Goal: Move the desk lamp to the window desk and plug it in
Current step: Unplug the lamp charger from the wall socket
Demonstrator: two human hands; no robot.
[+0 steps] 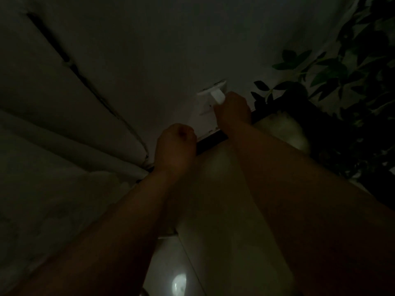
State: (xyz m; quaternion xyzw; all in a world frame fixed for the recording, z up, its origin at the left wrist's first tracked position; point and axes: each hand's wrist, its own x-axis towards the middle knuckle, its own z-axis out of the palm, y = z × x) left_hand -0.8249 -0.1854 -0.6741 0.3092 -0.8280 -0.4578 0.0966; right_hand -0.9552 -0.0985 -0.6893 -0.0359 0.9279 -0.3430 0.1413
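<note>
The scene is very dim. A white wall socket (208,94) sits low on the pale wall, just above the dark skirting board. A white plug (217,97) is pressed against the socket, and my right hand (232,108) is shut on it. My left hand (175,146) hovers lower and to the left, near the skirting, its fingers curled into a fist with nothing visible in it. The lamp itself and its cable are not visible.
Pale curtain folds (64,124) hang along the left. A leafy plant (342,82) crowds the right, close to the socket. Below lies a glossy tiled floor (213,210) with a bright reflection (179,284). A pale rounded object (286,129) rests beside the plant.
</note>
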